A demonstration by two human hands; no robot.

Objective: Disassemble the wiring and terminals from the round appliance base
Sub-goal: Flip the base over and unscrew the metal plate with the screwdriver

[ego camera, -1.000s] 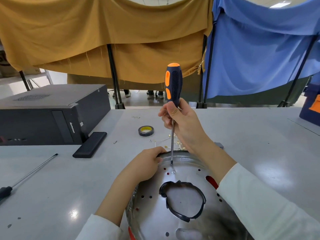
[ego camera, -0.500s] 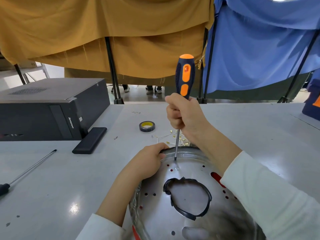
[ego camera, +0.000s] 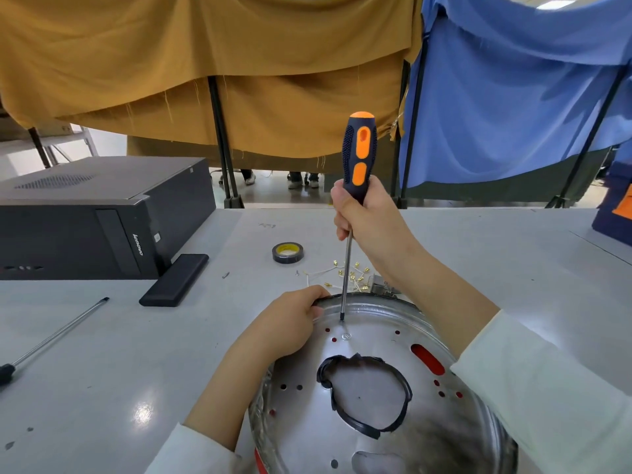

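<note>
The round shiny metal appliance base (ego camera: 369, 336) lies on the grey table in front of me, with a black-rimmed hole in its middle. My left hand (ego camera: 290, 323) grips its far left rim. My right hand (ego camera: 362, 217) holds an upright screwdriver (ego camera: 357, 155) with a black and orange handle. Its tip stands just above the base's far part, close behind a small screw (ego camera: 346, 336). Behind the base lie thin white wires with several brass terminals (ego camera: 352, 273).
A black tape roll (ego camera: 288, 252) sits beyond the terminals. A black computer case (ego camera: 99, 217) and a flat black box (ego camera: 174, 284) stand at the left. A long screwdriver (ego camera: 54, 336) lies near the left edge. Yellow and blue cloths hang behind the table.
My right hand has slid higher up the screwdriver and raised it slightly. The tip now stands a little behind the screw. My left hand stays on the rim.
</note>
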